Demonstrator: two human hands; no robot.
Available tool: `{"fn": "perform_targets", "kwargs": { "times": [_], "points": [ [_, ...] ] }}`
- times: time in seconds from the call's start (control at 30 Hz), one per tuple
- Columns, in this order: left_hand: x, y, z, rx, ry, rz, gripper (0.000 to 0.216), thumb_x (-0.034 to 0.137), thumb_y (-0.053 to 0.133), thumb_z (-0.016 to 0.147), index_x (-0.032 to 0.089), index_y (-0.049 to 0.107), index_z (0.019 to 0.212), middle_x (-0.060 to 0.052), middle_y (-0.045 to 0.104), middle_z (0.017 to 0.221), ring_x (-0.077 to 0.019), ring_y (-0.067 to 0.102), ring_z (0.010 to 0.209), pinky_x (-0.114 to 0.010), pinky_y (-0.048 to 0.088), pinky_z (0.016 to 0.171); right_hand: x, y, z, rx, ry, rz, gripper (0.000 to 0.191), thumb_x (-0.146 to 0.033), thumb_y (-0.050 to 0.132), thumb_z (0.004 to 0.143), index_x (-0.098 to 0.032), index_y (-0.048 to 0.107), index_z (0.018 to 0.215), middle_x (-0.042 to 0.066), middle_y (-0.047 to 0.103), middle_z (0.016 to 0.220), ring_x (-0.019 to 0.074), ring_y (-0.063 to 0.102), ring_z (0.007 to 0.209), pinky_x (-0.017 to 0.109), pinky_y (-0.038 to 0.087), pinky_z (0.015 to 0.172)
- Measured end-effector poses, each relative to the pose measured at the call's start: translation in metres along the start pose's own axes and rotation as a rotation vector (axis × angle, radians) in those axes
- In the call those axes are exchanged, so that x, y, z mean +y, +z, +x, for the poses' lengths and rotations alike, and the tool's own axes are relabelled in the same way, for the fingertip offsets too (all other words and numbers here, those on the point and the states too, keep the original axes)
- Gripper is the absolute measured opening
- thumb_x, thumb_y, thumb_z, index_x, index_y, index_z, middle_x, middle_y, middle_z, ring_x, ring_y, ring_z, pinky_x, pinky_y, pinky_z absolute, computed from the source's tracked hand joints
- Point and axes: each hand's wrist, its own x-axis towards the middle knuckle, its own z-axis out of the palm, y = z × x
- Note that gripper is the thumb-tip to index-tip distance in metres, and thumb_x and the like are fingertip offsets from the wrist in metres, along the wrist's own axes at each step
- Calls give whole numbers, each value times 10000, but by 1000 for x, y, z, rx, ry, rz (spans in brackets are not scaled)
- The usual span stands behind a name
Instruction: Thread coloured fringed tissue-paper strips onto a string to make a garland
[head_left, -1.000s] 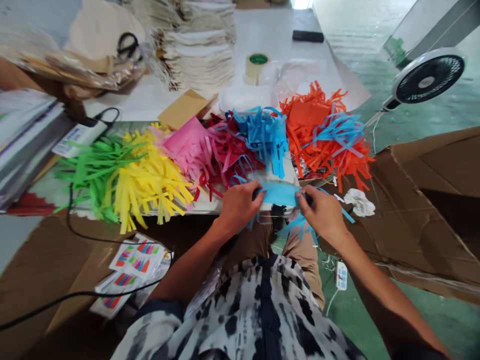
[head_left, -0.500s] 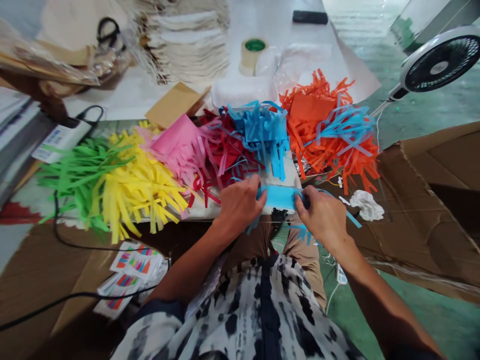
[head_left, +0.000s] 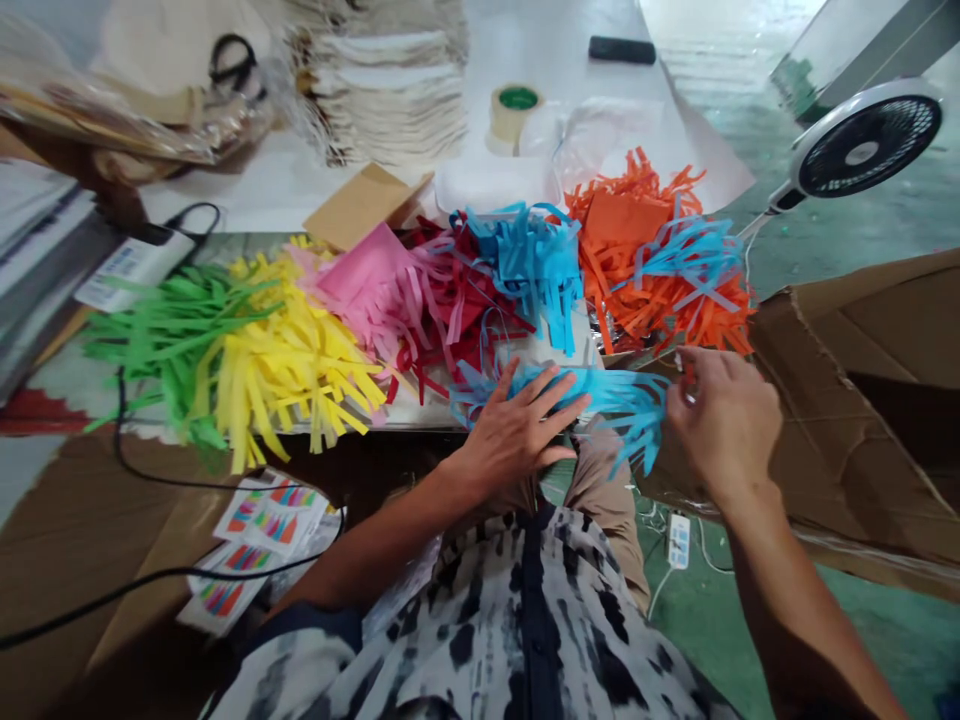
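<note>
A blue paper tassel (head_left: 641,400) lies along the front edge of the table, its fringe spreading to the right. My left hand (head_left: 517,425) rests flat on its middle, fingers spread. Just past the tassel's right end, my right hand (head_left: 726,425) is closed, thumb and fingers pinched by a small white bit (head_left: 679,362). What they grip, if anything, is too small to make out. Behind my hands lie more fringed bundles: green (head_left: 169,335), yellow (head_left: 289,360), pink (head_left: 367,280), dark red (head_left: 465,275), blue (head_left: 532,255) and orange (head_left: 630,230).
A roll of tape (head_left: 514,115) and a black bar-shaped object (head_left: 622,50) sit at the back. A fan (head_left: 866,150) stands to the right, above an open cardboard box (head_left: 855,400). Printed cards (head_left: 274,515) lie low on the left beside a black cable (head_left: 165,575).
Both hands were gripping the blue tassel's flat band. Now the left is spread flat over it, and the right has let go and moved right to the small white bit.
</note>
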Motion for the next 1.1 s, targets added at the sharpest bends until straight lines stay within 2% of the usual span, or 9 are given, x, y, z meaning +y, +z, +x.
{"fn": "perform_targets", "kwargs": {
  "times": [0.1,0.2,0.4,0.57,0.77,0.83,0.93,1.03,1.1],
  "points": [
    [0,-3,1,2,-5,-20,699,517,658,986,284,445,1609,-110,461,1683,-328,350,1611,-692,114,1339,-11,-4,-21,82,-158,105,375,-164,487,934,-186,678,1256,162,747,1191,342,657,1122,465,472,915],
    [0,-4,4,-10,-40,-70,744,496,660,996,218,393,1632,-130,498,1654,-294,364,1607,-668,81,1350,-30,9,-41,-53,-337,182,329,-179,499,956,-177,651,1248,132,758,1132,303,666,1074,427,478,923],
    [-6,-8,-5,-19,-57,-59,737,482,635,1018,243,350,1655,-110,452,1687,-263,349,1615,-648,60,1354,-39,26,-50,-126,-389,67,314,-250,477,1042,-168,684,1263,129,752,1203,299,642,1095,429,422,908],
    [-31,-25,-29,6,-96,-15,537,490,639,1017,357,546,1529,-55,500,1661,-301,424,1574,-691,120,1331,-41,21,-49,-128,-416,34,373,-298,489,1057,-217,690,1361,114,755,1217,290,627,1060,438,394,895],
    [-63,-66,-53,427,-773,191,220,385,665,990,258,776,1131,-77,543,1620,-415,370,1578,-785,126,1281,-42,21,-50,-132,-424,-1,415,-343,488,1069,-268,664,1437,118,733,1193,287,597,1011,434,388,855],
    [-55,-74,-51,543,-860,198,212,345,641,993,229,789,1091,-115,582,1572,-416,406,1551,-762,183,1283,-42,21,-49,-138,-425,-10,426,-356,478,1074,-276,652,1455,122,723,1192,291,590,1012,437,392,850],
    [-20,-66,-35,621,-656,71,301,292,543,1040,234,744,1257,-114,645,1491,-308,518,1483,-594,366,1282,-42,21,-47,-158,-424,4,441,-367,468,1073,-288,638,1472,131,707,1186,300,583,1014,440,394,840],
    [17,-33,-16,316,-157,-105,491,404,538,1062,208,571,1511,-117,635,1527,-266,511,1513,-518,370,1307,-45,19,-46,-192,-413,25,416,-368,476,1067,-276,680,1418,144,709,1187,310,582,1008,451,388,842],
    [29,-7,-9,147,-53,-101,741,590,573,1013,107,492,1569,-202,506,1632,-321,385,1596,-544,312,1332,-45,18,-46,-198,-415,25,388,-361,482,1067,-264,710,1366,146,724,1203,312,592,1021,465,385,865]
  ]
}}
